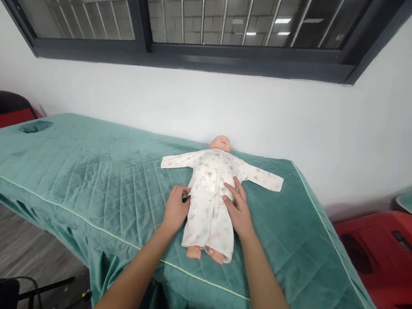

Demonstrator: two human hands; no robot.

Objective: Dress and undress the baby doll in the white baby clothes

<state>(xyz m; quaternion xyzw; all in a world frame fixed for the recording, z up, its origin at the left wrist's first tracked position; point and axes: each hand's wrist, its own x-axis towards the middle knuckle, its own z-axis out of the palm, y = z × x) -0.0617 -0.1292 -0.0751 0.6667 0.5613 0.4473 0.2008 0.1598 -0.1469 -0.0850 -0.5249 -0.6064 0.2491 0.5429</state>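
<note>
A baby doll (220,143) lies on its back on the green bed, its head toward the wall and its feet toward me. It wears a white printed baby top (208,169) with both sleeves stretched out sideways, and matching white pants (200,217). My left hand (176,209) is closed at the top's lower edge on the left side, with a small dark thing (185,198) showing by its fingers; what it grips is partly hidden. Resting on the doll's front at the right, my right hand (239,209) is open with fingers spread.
A quilted green cover (123,180) with light piping spreads over the bed, which has a face hole (35,127) at far left. Behind it are a white wall (153,98) and a dark-framed barred window (244,61). Red plastic furniture (382,249) stands at right.
</note>
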